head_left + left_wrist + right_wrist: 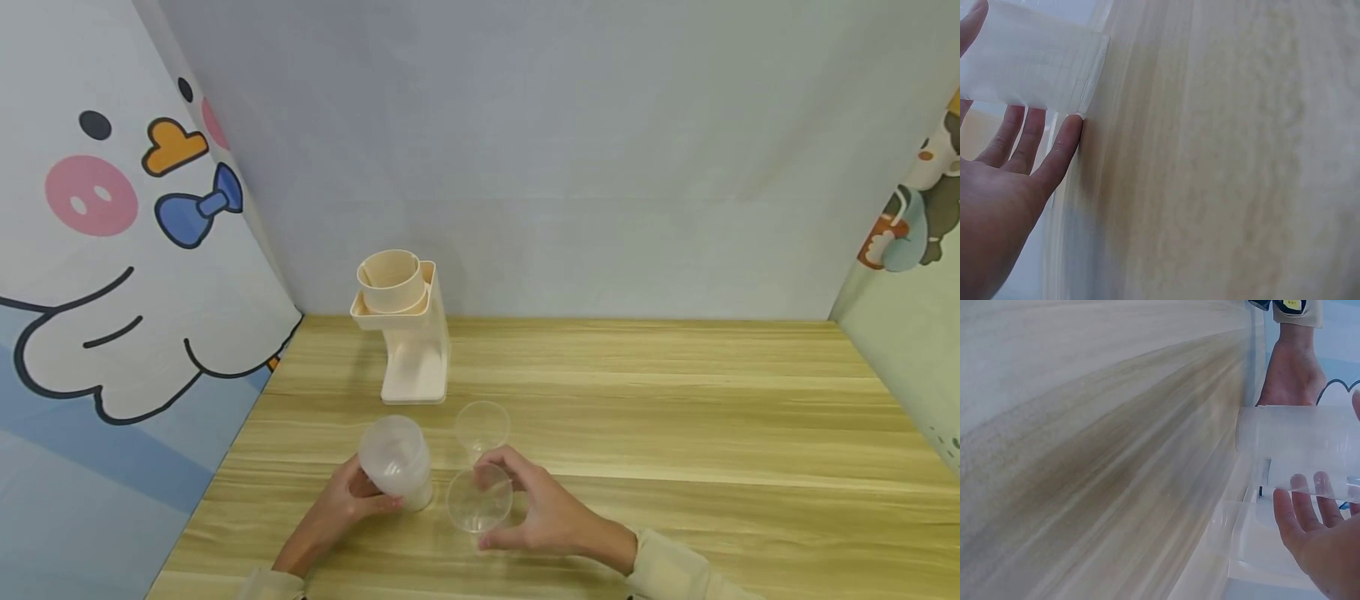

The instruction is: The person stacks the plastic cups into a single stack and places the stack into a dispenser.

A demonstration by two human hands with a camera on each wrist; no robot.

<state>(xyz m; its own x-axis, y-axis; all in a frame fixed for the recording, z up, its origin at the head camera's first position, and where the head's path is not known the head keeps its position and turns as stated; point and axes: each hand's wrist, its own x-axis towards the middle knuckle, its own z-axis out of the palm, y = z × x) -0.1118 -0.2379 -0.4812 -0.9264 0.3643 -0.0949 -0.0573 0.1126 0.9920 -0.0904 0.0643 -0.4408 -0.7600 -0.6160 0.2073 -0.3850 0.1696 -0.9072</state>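
By the left hand [341, 504], at the lower left of centre in the head view, a cup stack [396, 458] is gripped between thumb and fingers; in the left wrist view its base is seen close to the table [712, 400]. By the right hand [551, 510], at the lower centre, a clear cup [480, 500] is held in curved fingers and thumb — just right of the stack, with a narrow gap left between them. Whether the cup is touching the table cannot be told.

Just above the held cup in the frame, a second cup [482, 425] is seen, partly overlapped by the right fingers. Farther up, left of centre, a beige stand [415, 375] is set upright, and a round tube [392, 287] is carried in its top. The scene is closed off by a pale wall [562, 167] across the top — and by a cartoon panel [45, 267] at the left.
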